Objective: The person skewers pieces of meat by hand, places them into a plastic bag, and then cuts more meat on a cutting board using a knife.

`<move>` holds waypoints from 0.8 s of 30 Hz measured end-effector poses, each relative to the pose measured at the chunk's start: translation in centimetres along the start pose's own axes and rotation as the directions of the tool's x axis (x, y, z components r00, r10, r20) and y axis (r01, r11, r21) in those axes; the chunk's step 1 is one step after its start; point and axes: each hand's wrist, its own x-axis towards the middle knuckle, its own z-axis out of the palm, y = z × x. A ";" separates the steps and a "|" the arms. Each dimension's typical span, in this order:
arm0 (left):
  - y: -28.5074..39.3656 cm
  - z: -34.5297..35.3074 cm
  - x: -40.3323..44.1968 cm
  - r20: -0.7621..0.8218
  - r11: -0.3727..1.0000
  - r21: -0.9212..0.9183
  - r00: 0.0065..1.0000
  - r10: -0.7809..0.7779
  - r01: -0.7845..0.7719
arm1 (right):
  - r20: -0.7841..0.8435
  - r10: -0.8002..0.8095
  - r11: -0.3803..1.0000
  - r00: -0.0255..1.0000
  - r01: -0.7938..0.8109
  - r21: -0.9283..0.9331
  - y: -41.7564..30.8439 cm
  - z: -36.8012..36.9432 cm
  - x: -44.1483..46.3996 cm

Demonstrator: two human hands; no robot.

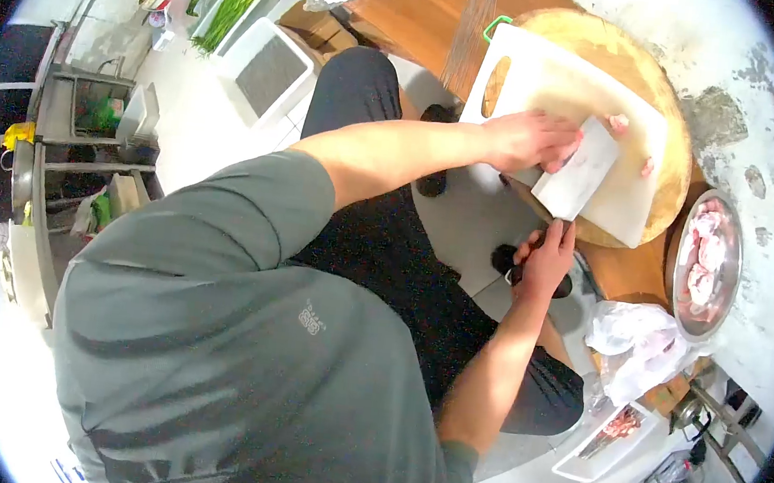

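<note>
My right hand (546, 255) is wrapped round the handle of a cleaver (579, 172). Its broad blade lies over the near edge of a white cutting board (553, 67). Beside the blade, my left hand (529, 140) rests with its fingers bent and pressed on a pinkish piece of raw meat (560, 159), mostly hidden under the fingertips. Two small meat scraps lie on the board past the blade, one (616, 123) close to it and another (648, 166) nearer the edge. Under the board is a round wooden chopping block (679, 130).
A metal bowl (737, 266) of raw meat pieces stands right of the block. Below it are a white plastic bag (636, 340) and a white tray (581, 472) with reddish pieces. At the upper left are green stalks (230, 14) in a white container and a white basket (305, 51).
</note>
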 end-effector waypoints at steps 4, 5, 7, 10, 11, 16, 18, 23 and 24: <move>0.5 -1.9 -0.7 0.084 0.903 -0.177 0.920 -0.383 0.392 | -0.001 0.007 1.000 1.000 -0.007 0.025 -0.2 0.6 -0.9; 0.4 -2.1 -1.0 0.101 0.906 -0.201 0.928 -0.358 0.372 | -0.012 0.002 1.000 1.000 -0.002 0.029 -0.1 0.6 -0.8; -0.4 -1.0 -1.9 0.017 0.973 -0.113 0.980 -0.199 0.200 | -0.010 0.037 0.999 0.999 -0.036 0.029 -0.7 0.7 -1.2; 0.4 -0.4 -1.8 -0.078 0.993 -0.027 0.990 -0.114 0.112 | -0.006 0.028 0.999 1.000 -0.028 0.024 -0.6 0.6 -1.2; 0.5 -0.3 -1.9 -0.077 0.993 -0.011 0.990 -0.117 0.116 | -0.017 0.006 1.000 1.000 -0.006 0.010 -0.7 0.7 -1.4; 1.1 -1.2 -0.9 0.042 0.986 -0.073 0.988 -0.149 0.152 | 0.043 -0.055 0.998 0.998 0.056 -0.017 0.9 -0.2 -2.5; 0.0 -0.3 -1.3 -0.052 0.996 -0.028 0.995 -0.081 0.079 | 0.052 -0.063 0.997 0.997 0.064 -0.036 0.3 0.2 -2.8; 0.1 0.0 -1.7 -0.012 0.988 0.038 0.988 -0.151 0.151 | 0.027 -0.084 0.994 0.996 0.086 -0.068 -0.4 0.5 -1.1; 0.0 -0.1 -1.6 0.002 0.987 0.073 0.989 -0.146 0.145 | 0.014 -0.098 0.993 0.995 0.099 -0.067 -0.8 0.6 -0.8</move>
